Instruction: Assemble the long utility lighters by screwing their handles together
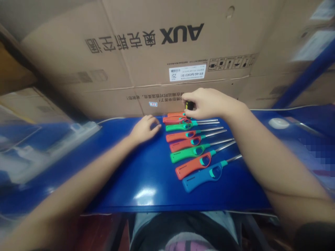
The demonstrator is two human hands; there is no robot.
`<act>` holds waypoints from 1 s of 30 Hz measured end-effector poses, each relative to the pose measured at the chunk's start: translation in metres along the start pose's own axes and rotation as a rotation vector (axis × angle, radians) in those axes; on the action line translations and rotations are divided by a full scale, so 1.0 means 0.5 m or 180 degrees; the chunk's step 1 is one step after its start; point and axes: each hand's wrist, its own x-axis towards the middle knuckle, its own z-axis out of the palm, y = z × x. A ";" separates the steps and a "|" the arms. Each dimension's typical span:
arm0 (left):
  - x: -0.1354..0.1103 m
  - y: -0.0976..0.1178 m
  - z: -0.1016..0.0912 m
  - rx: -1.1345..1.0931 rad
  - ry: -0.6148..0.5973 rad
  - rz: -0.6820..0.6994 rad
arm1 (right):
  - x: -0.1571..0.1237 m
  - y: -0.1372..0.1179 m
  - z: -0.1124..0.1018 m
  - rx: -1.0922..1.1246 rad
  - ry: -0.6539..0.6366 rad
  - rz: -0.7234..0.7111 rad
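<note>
My right hand is closed around a small black and yellow object, whose kind I cannot make out. It is over the far end of a row of long-nosed gas lighters, and part of an orange lighter is hidden beneath it. My left hand rests on the blue table left of the row, thumb apart and fingers loosely bent, holding nothing. Several lighters lie side by side with their metal tubes to the right. Nearest me are a blue lighter, an orange-red lighter and a green lighter.
A large cardboard box stands upright along the table's back edge. To the left lies a blurred white power strip. A white computer mouse sits at the right, near a blue post.
</note>
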 end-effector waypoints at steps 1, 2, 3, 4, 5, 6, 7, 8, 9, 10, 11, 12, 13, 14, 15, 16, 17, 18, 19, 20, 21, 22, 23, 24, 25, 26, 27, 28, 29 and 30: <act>0.004 0.010 0.007 -0.0141 -0.0050 0.0056 | 0.000 0.000 0.000 0.0004 -0.0005 0.0003; 0.008 0.019 0.015 -0.0260 -0.0116 0.0058 | 0.000 0.000 0.001 0.0010 -0.0011 0.0004; 0.014 0.026 0.023 -0.0362 -0.0190 0.0024 | 0.000 0.000 0.000 0.0020 -0.0012 0.0003; 0.020 0.032 0.031 -0.0446 -0.0240 -0.0033 | 0.000 0.000 0.000 0.0035 -0.0012 -0.0003; 0.026 0.037 0.038 -0.0505 -0.0264 -0.0100 | 0.000 0.000 0.000 0.0052 -0.0011 -0.0016; 0.032 0.039 0.045 -0.0546 -0.0265 -0.0172 | 0.000 -0.001 -0.001 0.0069 -0.0008 -0.0034; 0.037 0.041 0.050 -0.0573 -0.0247 -0.0245 | 0.000 -0.001 -0.001 0.0080 -0.0003 -0.0050; 0.041 0.041 0.053 -0.0594 -0.0226 -0.0315 | 0.000 -0.001 -0.002 0.0088 -0.0002 -0.0061; 0.043 0.040 0.056 -0.0622 -0.0210 -0.0383 | 0.000 -0.001 -0.002 0.0089 -0.0003 -0.0063; 0.044 0.039 0.057 -0.0650 -0.0192 -0.0443 | 0.000 -0.001 -0.003 0.0085 -0.0007 -0.0058; 0.044 0.039 0.056 -0.0672 -0.0171 -0.0487 | 0.000 -0.001 -0.004 0.0076 -0.0003 -0.0048; 0.042 0.038 0.055 -0.0685 -0.0147 -0.0516 | 0.000 -0.002 -0.004 0.0065 0.0003 -0.0038; 0.040 0.039 0.054 -0.0689 -0.0123 -0.0529 | 0.000 -0.002 -0.005 0.0054 0.0009 -0.0033; 0.036 0.040 0.052 -0.0685 -0.0105 -0.0527 | 0.000 -0.002 -0.006 0.0042 0.0015 -0.0028; 0.033 0.041 0.050 -0.0676 -0.0094 -0.0513 | 0.000 -0.002 -0.006 0.0031 0.0019 -0.0023; 0.029 0.043 0.048 -0.0667 -0.0091 -0.0492 | 0.000 -0.001 -0.006 0.0025 0.0019 -0.0019; 0.026 0.046 0.046 -0.0650 -0.0098 -0.0465 | -0.001 -0.001 -0.006 0.0024 0.0016 -0.0017; 0.024 0.048 0.044 -0.0621 -0.0109 -0.0441 | -0.001 -0.001 -0.005 0.0027 0.0015 -0.0017; 0.023 0.050 0.042 -0.0576 -0.0124 -0.0419 | -0.001 0.000 -0.005 0.0032 0.0017 -0.0019; 0.023 0.052 0.040 -0.0515 -0.0143 -0.0398 | -0.001 0.000 -0.004 0.0037 0.0015 -0.0024; 0.024 0.053 0.037 -0.0445 -0.0170 -0.0376 | -0.001 0.000 -0.003 0.0040 0.0011 -0.0032; 0.026 0.053 0.035 -0.0371 -0.0208 -0.0353 | 0.000 0.001 -0.002 0.0036 0.0013 -0.0038; 0.028 0.053 0.031 -0.0305 -0.0254 -0.0336 | 0.000 0.001 -0.002 0.0020 0.0026 -0.0035; 0.030 0.053 0.028 -0.0251 -0.0308 -0.0325 | 0.000 0.002 -0.001 -0.0006 0.0054 -0.0019; 0.032 0.053 0.023 -0.0204 -0.0363 -0.0320 | 0.000 0.004 -0.001 -0.0047 0.0114 0.0027; 0.032 0.055 0.018 -0.0161 -0.0405 -0.0324 | 0.000 0.008 -0.001 -0.0096 0.0203 0.0114; 0.030 0.061 0.012 -0.0111 -0.0424 -0.0337 | -0.002 0.014 -0.001 -0.0149 0.0315 0.0243; 0.024 0.070 0.006 -0.0053 -0.0419 -0.0351 | -0.005 0.023 0.000 -0.0203 0.0425 0.0397; 0.015 0.084 -0.001 0.0000 -0.0397 -0.0351 | -0.009 0.034 0.000 -0.0258 0.0528 0.0576; 0.001 0.104 -0.008 0.0068 -0.0367 -0.0343 | -0.016 0.048 0.000 -0.0308 0.0599 0.0756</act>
